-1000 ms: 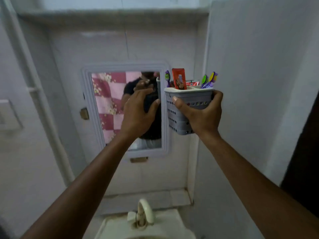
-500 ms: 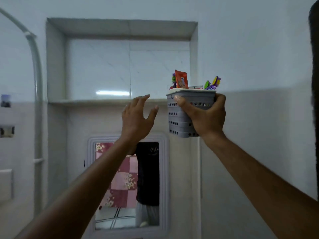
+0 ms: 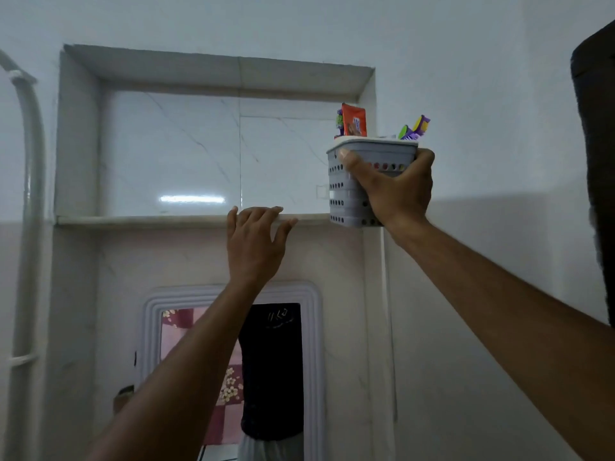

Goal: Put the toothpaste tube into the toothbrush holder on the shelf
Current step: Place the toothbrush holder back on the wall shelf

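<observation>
My right hand (image 3: 397, 191) grips a grey perforated toothbrush holder (image 3: 342, 197) and holds it at the right end of the shelf (image 3: 149, 219), its base about level with the shelf's front edge. An orange-red toothpaste tube (image 3: 354, 120) stands up out of the holder's left side. Green and purple toothbrushes (image 3: 414, 128) poke out on the right. My left hand (image 3: 254, 242) is open, fingers spread, its fingertips resting on the shelf's front edge left of the holder.
The shelf is the floor of a marble wall niche (image 3: 213, 148). A white-framed mirror (image 3: 233, 374) hangs below it. A white pipe (image 3: 31, 194) runs down the left wall. A dark door edge (image 3: 597, 161) stands at the far right.
The view has tilted up from the mirror to the niche. My right hand has lifted the holder to shelf height. My left hand has come to rest on the shelf edge.
</observation>
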{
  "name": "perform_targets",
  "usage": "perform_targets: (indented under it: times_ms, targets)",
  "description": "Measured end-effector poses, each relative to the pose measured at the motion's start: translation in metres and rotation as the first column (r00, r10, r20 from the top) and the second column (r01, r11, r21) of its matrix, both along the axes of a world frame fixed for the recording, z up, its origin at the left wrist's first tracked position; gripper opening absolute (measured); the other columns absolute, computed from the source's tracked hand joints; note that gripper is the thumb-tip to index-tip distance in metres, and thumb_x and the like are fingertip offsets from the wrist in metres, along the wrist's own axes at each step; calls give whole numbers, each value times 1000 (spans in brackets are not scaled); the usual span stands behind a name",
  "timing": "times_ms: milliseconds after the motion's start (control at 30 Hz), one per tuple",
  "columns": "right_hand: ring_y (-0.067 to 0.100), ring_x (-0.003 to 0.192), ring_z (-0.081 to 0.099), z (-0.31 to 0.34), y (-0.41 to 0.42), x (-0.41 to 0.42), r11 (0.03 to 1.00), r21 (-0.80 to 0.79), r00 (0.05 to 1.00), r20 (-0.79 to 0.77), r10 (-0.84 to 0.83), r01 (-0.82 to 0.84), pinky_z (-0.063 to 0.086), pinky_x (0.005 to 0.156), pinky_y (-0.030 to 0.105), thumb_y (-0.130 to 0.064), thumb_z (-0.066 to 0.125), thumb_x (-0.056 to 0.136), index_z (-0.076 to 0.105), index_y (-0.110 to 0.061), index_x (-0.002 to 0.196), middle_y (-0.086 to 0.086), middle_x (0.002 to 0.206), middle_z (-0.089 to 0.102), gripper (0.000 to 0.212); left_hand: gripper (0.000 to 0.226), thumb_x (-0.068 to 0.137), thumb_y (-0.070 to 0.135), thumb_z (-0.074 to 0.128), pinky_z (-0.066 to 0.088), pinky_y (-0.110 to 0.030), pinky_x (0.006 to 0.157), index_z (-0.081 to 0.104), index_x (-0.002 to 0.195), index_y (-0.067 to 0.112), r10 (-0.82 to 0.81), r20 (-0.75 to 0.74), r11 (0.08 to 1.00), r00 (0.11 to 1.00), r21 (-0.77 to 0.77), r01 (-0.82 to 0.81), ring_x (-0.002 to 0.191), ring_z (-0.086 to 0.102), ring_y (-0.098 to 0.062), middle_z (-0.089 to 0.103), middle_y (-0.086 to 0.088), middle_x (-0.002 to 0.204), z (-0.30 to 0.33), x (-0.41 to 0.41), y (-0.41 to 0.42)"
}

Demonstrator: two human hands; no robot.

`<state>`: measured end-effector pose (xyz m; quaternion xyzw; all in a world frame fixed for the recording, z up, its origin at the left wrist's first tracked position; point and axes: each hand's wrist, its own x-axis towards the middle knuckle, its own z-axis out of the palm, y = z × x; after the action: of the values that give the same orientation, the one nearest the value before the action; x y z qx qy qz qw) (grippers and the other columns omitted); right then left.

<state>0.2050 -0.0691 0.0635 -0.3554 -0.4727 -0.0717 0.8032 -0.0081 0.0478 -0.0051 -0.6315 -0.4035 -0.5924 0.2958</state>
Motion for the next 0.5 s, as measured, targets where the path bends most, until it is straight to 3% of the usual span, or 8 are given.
perform_targets:
  times_ms: [133,267,333,367,433,500]
  targets:
    - [13,107,69,26,20,-17,998,40,999,5,-51,51,60,88,30,-84,87,50,51,-23,126,-9,119,67,104,45,107,57,50,23,-47,129,74,130,26,-12,1,1000,1000,11,12,131,59,-19,74,6,127,1,0,-1]
    - [22,124,64,31,54,-25,993,-103,994,96,-42,52,57,104,40,-83,85,61,46,-15,144,0,135,62,114,45,108,57,48,24,-46,128,73,130,26,-10,-11,1000,1000,2,10,131,59,-18,74,7,129,1,-2,-3]
    - [27,141,56,25,67,-26,979,-197,990,140,-32,59,50,116,47,-82,80,70,31,-11,160,7,154,53,124,45,109,56,48,25,-46,127,73,130,26,-14,-18,1000,1000,-4,14,131,59,-18,74,7,129,1,-3,-4]
    - [29,151,47,21,72,-27,969,-233,984,173,-47,87,44,121,51,-80,77,75,15,-11,169,9,166,43,133,45,109,56,48,25,-46,127,73,130,26,-12,-21,1000,1000,-7,12,131,59,-18,74,7,129,1,-3,-4]
    - [34,163,28,11,78,-28,949,-273,962,260,-83,155,33,128,56,-77,72,83,-16,-17,172,12,179,19,139,45,109,56,48,25,-46,127,73,131,26,-4,-23,1000,1000,-9,4,131,59,-17,74,7,129,1,-3,-4]
    - [39,163,22,-2,81,-29,923,-301,924,363,-120,239,30,127,58,-76,66,90,-25,-26,170,19,178,9,130,45,109,56,47,25,-46,127,73,132,26,-5,-20,1000,1000,-13,5,132,58,-17,73,7,130,1,-3,-4]
